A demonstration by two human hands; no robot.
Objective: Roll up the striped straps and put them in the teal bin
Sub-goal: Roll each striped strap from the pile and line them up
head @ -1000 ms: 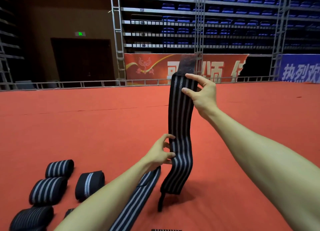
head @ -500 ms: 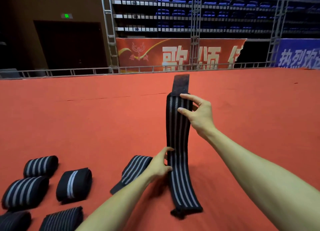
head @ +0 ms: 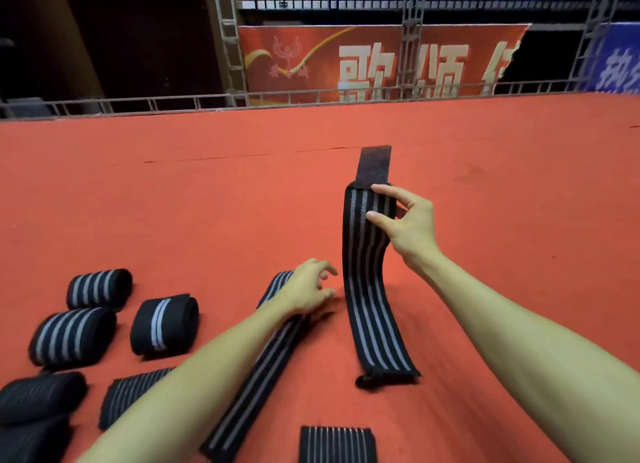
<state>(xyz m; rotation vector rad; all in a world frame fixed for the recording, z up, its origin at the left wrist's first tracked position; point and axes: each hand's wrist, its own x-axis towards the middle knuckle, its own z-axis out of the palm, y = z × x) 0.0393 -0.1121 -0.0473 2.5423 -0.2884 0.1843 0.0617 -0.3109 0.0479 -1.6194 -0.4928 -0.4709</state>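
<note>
One strap [head: 363, 289] droops from the right hand [head: 414, 230], fingers [head: 388, 191] pinching its top, bottom end on the carpet [head: 173, 202]. Left hand [head: 304, 291], just left of the strap, hovers loosely curled, empty. Looks soft, floppy; roll from the bottom end.

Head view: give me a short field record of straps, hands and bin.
held strap: upright, lower end on the red floor
right hand: pinches held strap near its top
left hand: loosely curled, holding nothing, over flat strap
flat strap: unrolled on floor
rolled straps: several, at left
teal bin: not in view
</note>
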